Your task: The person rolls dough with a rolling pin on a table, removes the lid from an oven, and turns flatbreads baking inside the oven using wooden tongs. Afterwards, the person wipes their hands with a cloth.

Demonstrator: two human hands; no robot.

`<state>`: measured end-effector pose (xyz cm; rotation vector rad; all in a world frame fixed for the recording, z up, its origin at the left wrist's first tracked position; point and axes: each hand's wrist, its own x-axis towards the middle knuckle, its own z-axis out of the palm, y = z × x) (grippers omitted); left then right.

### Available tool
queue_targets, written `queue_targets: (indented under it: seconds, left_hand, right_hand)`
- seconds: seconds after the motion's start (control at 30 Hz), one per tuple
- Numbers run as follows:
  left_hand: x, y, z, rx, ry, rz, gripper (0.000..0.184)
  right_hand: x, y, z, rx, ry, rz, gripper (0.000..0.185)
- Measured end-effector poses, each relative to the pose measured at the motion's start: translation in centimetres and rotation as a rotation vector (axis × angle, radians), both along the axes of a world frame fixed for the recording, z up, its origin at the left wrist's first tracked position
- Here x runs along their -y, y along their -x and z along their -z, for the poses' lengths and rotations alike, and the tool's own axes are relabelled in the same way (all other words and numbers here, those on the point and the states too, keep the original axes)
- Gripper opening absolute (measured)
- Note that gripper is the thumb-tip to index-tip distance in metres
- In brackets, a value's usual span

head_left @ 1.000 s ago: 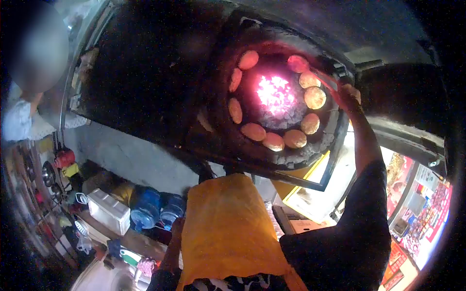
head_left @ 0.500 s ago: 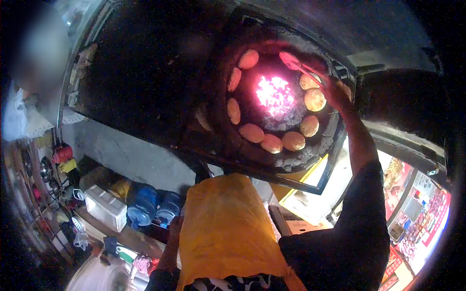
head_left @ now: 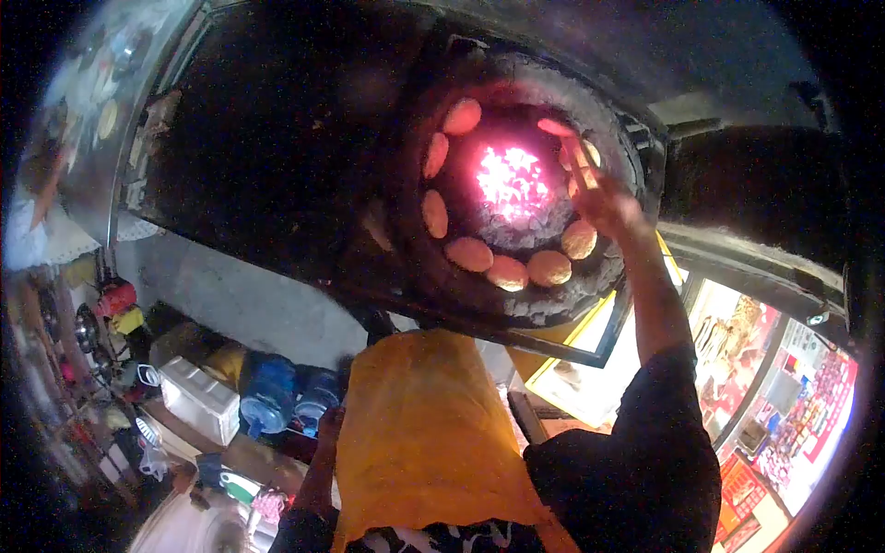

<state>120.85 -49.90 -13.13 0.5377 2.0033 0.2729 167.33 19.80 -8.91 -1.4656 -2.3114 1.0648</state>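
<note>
My right hand (head_left: 610, 205), a little blurred, is closed around tongs (head_left: 578, 154) and reaches over a round oven with glowing coals (head_left: 513, 182) at its centre. A flatbread (head_left: 555, 127) is at the far tips of the tongs; whether they pinch it I cannot tell. Several other flatbreads, such as a browned one (head_left: 549, 268), sit in a ring around the coals. My hand and the tongs partly cover the breads on the right side. My left hand (head_left: 330, 426) hangs low beside the orange apron (head_left: 424, 424), its fingers too dark to make out.
A dark metal frame (head_left: 516, 343) edges the oven. Blue water jugs (head_left: 267, 396) and a white box (head_left: 198, 398) stand at lower left. Another person's arm (head_left: 44, 198) shows at the far left. A bright, yellow-edged panel (head_left: 590, 378) lies right of the oven.
My right hand has moved down and left over the oven, still holding the tongs. The flatbread at their tips now appears more edge-on. Another person's arm has come into view at left.
</note>
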Motion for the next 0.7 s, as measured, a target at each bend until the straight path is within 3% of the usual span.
queue_targets:
  seconds: [0.03, 0.13, 0.2, 0.27, 0.3, 0.37, 0.4, 0.43, 0.5, 0.6, 0.7]
  left_hand:
    - [0.0, 0.0, 0.0, 0.005, 0.003, -0.017, 0.032]
    - [0.5, 0.3, 0.3, 0.029, -0.013, -0.077, 0.034]
    - [1.2, 0.3, 0.5, 0.083, -0.047, -0.17, 0.035]
    - [0.5, 0.4, 0.2, 0.027, 0.028, -0.071, 0.036]
    - [-0.1, 0.5, -0.3, -0.112, 0.149, 0.155, 0.038]
    - [1.4, -0.5, 0.8, -0.109, 0.043, 0.072, 0.039]
    - [2.3, -0.9, 1.7, -0.111, -0.061, -0.007, 0.041]
    - [2.6, -1.0, 2.3, -0.104, -0.063, -0.008, 0.041]
    - [2.9, -1.1, 3.0, -0.129, -0.138, 0.07, 0.038]
    - [2.5, -1.1, 3.2, -0.077, -0.016, -0.01, 0.037]
    - [1.5, -1.1, 2.0, -0.091, -0.004, 0.113, 0.032]
  right_hand:
    - [-1.2, -0.6, 1.9, -0.098, 0.056, 0.07, 0.046]
    - [-2.6, 2.1, -1.8, -0.526, 0.294, 0.036, 0.032]
    - [-2.9, 1.5, -2.4, -0.52, 0.333, 0.037, 0.027]
    - [-2.8, -0.2, -2.0, -0.378, 0.335, 0.087, 0.023]
    - [-2.8, -1.4, -1.4, -0.258, 0.328, 0.136, 0.021]
    - [-2.7, -3.4, -0.5, 0.07, 0.367, 0.275, 0.019]
    - [-2.1, -4.6, -1.5, 0.312, 0.146, 0.22, 0.022]
    - [-1.5, -5.7, -1.8, 0.455, -0.098, 0.001, 0.024]
    - [-0.2, -8.1, -2.5, 0.807, -0.781, -0.308, 0.032]
    - [1.6, -4.1, -7.6, 0.85, -0.307, 0.137, 0.049]
    - [1.5, -5.3, -6.5, 0.99, -0.411, 0.112, 0.051]
